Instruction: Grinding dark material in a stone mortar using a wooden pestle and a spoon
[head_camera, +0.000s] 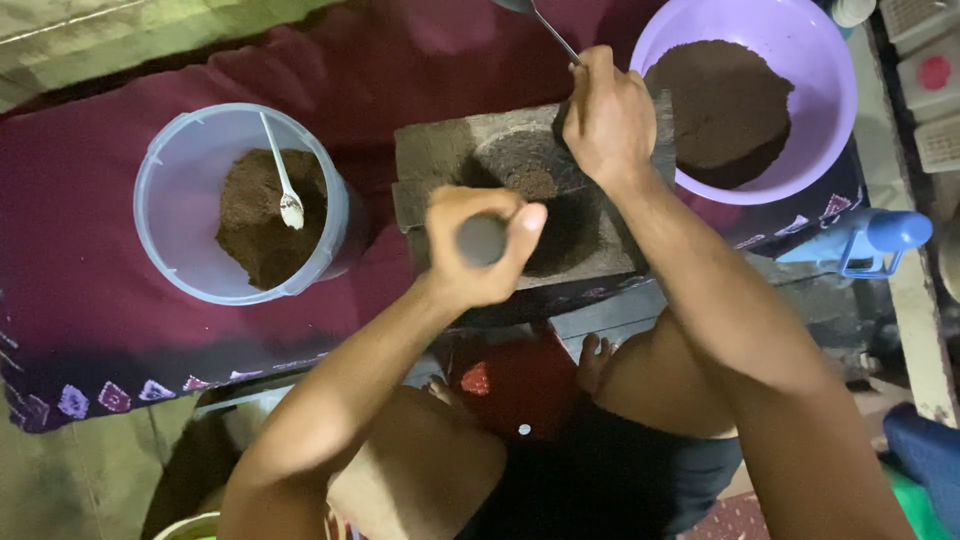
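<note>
My left hand (482, 245) is wrapped around the top of a dark pestle (482, 241) that stands upright in the hollow of a grey stone mortar block (425, 155). Brown powder (533, 182) lies in the hollow. My right hand (607, 120) grips a metal spoon (545, 22) by its handle at the mortar's far right rim, the handle pointing up and away. Right beside that hand sits a purple bowl (815, 60) holding a mound of dark brown powder (725, 105).
A clear round plastic container (175, 215) with brown powder and a small white spoon (283, 185) stands at left on the maroon cloth (90, 280). A blue-capped bottle (875, 235) lies at right. My bent legs fill the foreground below the mortar.
</note>
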